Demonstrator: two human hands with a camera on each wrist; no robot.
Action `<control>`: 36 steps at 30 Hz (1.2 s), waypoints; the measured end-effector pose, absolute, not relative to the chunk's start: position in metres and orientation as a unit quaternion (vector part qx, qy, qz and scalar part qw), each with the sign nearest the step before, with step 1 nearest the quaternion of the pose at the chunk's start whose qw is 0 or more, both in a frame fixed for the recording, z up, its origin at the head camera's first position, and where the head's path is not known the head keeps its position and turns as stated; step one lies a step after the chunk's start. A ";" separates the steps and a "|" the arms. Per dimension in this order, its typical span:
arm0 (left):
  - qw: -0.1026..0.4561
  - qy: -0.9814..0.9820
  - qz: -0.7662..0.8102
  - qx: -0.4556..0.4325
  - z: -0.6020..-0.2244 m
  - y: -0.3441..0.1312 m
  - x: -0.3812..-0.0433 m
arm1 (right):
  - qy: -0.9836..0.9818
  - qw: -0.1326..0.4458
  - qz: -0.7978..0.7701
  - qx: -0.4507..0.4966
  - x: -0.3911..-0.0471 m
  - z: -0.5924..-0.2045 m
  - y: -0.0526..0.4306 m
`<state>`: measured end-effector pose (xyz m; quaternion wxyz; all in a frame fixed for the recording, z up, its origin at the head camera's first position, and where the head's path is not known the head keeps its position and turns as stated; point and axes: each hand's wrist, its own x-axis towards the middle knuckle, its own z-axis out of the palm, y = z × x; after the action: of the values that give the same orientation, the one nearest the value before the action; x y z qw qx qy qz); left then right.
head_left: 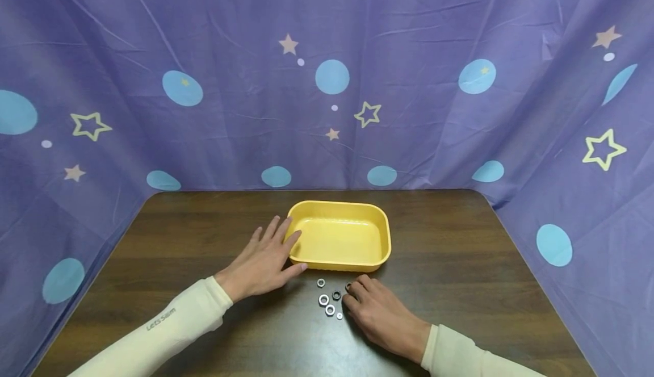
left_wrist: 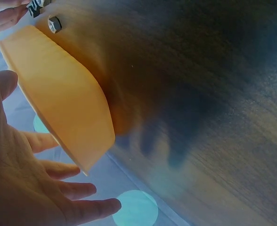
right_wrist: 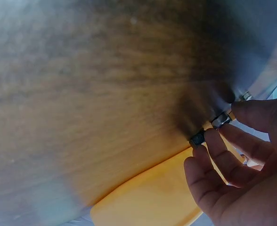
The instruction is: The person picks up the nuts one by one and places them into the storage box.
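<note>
My right hand (head_left: 380, 311) pinched a small steel nut (right_wrist: 220, 120) off the table (head_left: 460, 252), just before the yellow tray (head_left: 385, 241). Hard, light and slick, it needed fingertips on opposite flats. My left hand (head_left: 263, 263), fingers spread, steadied the tray.

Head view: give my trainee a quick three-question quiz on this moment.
1. True or false: the yellow tray already holds nuts.
2. Which hand touches the tray: A left hand, B right hand?
3. Fill in: the loose metal nuts lie on the ____ in front of the tray.

Key: 1 false, the tray looks empty; 2 A, its fingers rest against the tray's left end; 3 table, beside the right hand's fingertips.
</note>
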<state>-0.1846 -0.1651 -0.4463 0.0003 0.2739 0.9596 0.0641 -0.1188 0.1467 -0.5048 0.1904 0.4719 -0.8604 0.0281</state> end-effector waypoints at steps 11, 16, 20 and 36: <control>0.003 0.961 0.066 0.269 -0.446 -0.168 -0.186 | -0.857 0.188 0.021 0.480 -0.119 -0.504 0.144; 0.008 0.962 0.069 0.264 -0.447 -0.168 -0.187 | -0.858 0.186 0.028 0.478 -0.116 -0.503 0.145; 0.010 0.962 0.070 0.264 -0.447 -0.169 -0.186 | -0.855 0.190 0.050 0.480 -0.114 -0.499 0.148; 0.015 0.962 0.077 0.262 -0.447 -0.170 -0.187 | -0.825 0.218 0.041 0.520 -0.127 -0.417 0.162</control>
<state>-0.1869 -0.1699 -0.4471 0.0153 0.2622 0.9618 0.0771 -0.1271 0.1619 -0.4168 0.2176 0.5203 -0.8248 0.0412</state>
